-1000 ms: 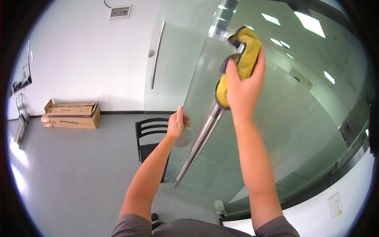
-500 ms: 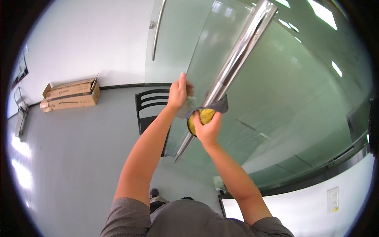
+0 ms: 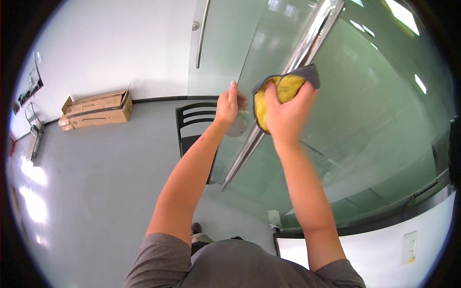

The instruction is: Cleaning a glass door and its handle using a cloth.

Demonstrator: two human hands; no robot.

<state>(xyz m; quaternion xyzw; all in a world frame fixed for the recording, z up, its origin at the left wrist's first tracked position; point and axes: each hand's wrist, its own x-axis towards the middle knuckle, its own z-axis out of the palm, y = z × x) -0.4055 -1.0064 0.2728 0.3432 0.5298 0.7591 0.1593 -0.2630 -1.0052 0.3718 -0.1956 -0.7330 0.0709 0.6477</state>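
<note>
A long polished metal bar handle [image 3: 244,156] runs slantwise along a greenish glass door [image 3: 365,120]. My right hand [image 3: 290,113] presses a yellow cloth with a grey back [image 3: 286,87] around the handle's upper part, fingers spread over it and gripping it. The cloth hides that stretch of the bar. To the left, my left hand [image 3: 228,106] is closed on the door's edge, thumb upward, its fingers partly seen behind the glass. A pale reflection shows in the glass just below it.
Beyond the left hand stands a black slatted chair [image 3: 192,126]. A long cardboard box [image 3: 98,111] lies on the grey floor by the white wall. Another glass panel with a thin metal handle [image 3: 202,38] is behind. A wall switch plate [image 3: 409,247] sits at lower right.
My right hand has slid the cloth up along the handle, away from me. The left hand stays on the door's edge, while the whole view has shifted slightly.
</note>
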